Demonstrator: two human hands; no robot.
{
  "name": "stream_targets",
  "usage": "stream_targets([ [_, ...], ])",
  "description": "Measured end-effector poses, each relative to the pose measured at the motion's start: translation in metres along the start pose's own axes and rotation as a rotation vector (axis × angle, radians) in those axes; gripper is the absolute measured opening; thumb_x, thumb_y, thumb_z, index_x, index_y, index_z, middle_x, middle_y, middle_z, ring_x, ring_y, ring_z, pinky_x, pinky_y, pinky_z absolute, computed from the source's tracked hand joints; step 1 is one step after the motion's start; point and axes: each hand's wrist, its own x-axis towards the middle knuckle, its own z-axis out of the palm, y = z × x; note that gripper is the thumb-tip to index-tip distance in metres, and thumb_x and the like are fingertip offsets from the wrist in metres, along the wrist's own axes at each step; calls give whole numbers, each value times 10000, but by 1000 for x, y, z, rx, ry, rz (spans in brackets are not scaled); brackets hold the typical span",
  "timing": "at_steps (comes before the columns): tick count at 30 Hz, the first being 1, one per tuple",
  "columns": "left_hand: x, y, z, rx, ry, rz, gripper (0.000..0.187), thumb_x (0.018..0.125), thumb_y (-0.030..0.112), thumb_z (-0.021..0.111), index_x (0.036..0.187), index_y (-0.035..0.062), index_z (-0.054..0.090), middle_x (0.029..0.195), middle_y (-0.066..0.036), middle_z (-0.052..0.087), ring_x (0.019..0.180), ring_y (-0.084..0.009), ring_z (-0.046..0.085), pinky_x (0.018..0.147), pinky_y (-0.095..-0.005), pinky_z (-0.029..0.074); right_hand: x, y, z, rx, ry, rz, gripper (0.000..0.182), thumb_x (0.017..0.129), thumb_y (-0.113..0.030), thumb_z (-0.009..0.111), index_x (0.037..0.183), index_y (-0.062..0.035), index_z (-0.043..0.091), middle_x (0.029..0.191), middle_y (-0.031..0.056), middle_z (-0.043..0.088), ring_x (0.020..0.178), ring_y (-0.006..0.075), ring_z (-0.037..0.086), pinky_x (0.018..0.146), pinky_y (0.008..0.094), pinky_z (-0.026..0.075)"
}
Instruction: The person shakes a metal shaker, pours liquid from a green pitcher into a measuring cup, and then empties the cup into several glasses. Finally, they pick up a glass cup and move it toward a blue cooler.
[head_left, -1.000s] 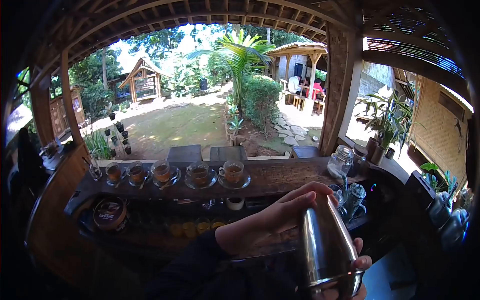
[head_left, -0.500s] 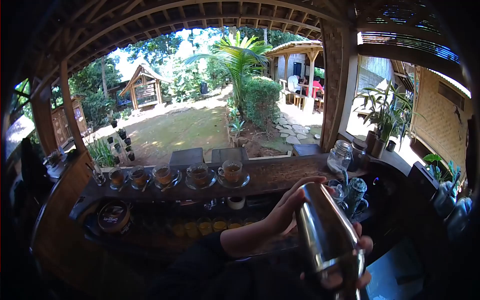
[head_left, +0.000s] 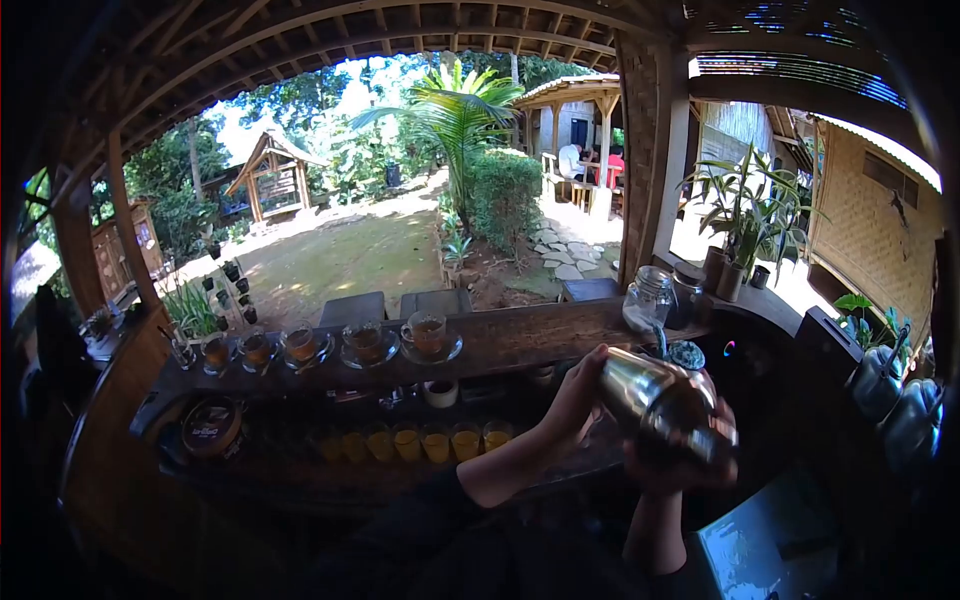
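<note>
A metal shaker (head_left: 655, 398) is held between both hands, tilted, one end toward the counter and the other toward the lower right. My left hand (head_left: 580, 400) is against its upper left end, with fingers partly hidden behind the metal. Around the lower right end wraps my right hand (head_left: 690, 450), slightly blurred. Just behind the shaker are a glass jar (head_left: 650, 300) with pale contents and a dark textured mug top (head_left: 685, 354). Glass cups of brown drink, among them one at the right end (head_left: 427, 334), stand on saucers along the wooden counter (head_left: 530, 335).
Several glasses of orange-yellow drink (head_left: 407, 443) line the lower shelf. A round tin (head_left: 211, 427) lies at the left. Potted plants (head_left: 745, 225) stand at the right, near watering cans (head_left: 880, 380). Two people sit under a far shelter.
The shaker has risen and tipped further to the side, with both hands moving along. The view has shifted slightly, and my right forearm now shows.
</note>
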Motion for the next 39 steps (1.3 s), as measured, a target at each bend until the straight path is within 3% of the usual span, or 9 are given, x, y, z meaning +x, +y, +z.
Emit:
stream_targets([
  [4, -10, -24, 28, -47, 97, 43, 537, 886, 429, 460, 1214, 4, 445, 1073, -163, 563, 1007, -230, 555, 875, -351, 443, 17, 1, -22, -352, 15, -147, 984, 619, -448, 756, 1308, -116, 139, 1286, 253, 294, 1163, 357, 406, 916, 447, 434],
  [9, -17, -11, 60, 142, -444, 503, 590, 883, 498, 408, 1254, 40, 434, 1103, -153, 541, 1017, -198, 528, 879, -319, 410, 20, -37, -21, 35, -137, -165, 964, 624, -392, 766, 1308, -132, 138, 1281, 222, 309, 1189, 369, 374, 956, 461, 377],
  [14, 33, -49, 20, -65, 94, -43, 616, 861, 480, 474, 1242, 0, 406, 1111, -156, 545, 1040, -239, 542, 913, -398, 408, 23, 39, -46, -342, 12, 18, 951, 629, -335, 775, 1308, -148, 137, 1277, 191, 325, 1215, 381, 341, 996, 474, 321],
  [22, 3, -16, 80, 183, -456, 424, 708, 802, 566, 505, 1283, 57, 403, 1121, -171, 524, 1005, -252, 549, 883, -368, 431, 53, -9, -41, -32, -123, -145, 744, 694, -212, 737, 1282, -156, 283, 1277, 140, 344, 1115, 359, 454, 898, 405, 449],
  [26, 35, -43, 36, -47, -22, 58, 630, 848, 533, 463, 1265, 63, 420, 1135, -133, 539, 1023, -224, 549, 908, -379, 409, 51, 18, -54, -130, -188, -266, 902, 590, -186, 816, 1294, -167, 251, 1265, 132, 359, 1172, 337, 402, 913, 418, 437],
  [28, 34, -58, 5, -56, 33, -103, 550, 860, 511, 469, 1235, 109, 447, 1134, -69, 572, 1081, -208, 528, 945, -390, 376, 22, 63, -57, -161, 17, 190, 1003, 545, -217, 831, 1312, -192, 185, 1283, 165, 328, 1181, 358, 384, 951, 472, 390],
  [31, 12, -48, 39, -108, 21, 77, 623, 850, 542, 464, 1285, 100, 406, 1175, -102, 518, 1117, -217, 490, 941, -388, 377, 41, 27, -53, -135, 0, -214, 967, 589, -268, 809, 1317, -150, 183, 1282, 190, 339, 1169, 332, 399, 977, 448, 378],
  [35, -14, -6, 59, 183, -418, 436, 703, 821, 577, 474, 1301, 72, 386, 1173, -149, 482, 1091, -232, 478, 927, -380, 380, 31, 14, -43, -235, -198, -23, 904, 639, -313, 774, 1306, -138, 189, 1275, 203, 343, 1156, 342, 410, 970, 463, 385],
  [39, 5, -18, 5, -119, -9, 202, 641, 860, 519, 461, 1305, 64, 382, 1168, -137, 518, 1088, -237, 504, 937, -386, 384, 18, 35, -7, -145, -246, -139, 922, 638, -308, 780, 1300, -127, 165, 1277, 230, 350, 1152, 358, 418, 958, 460, 387],
])
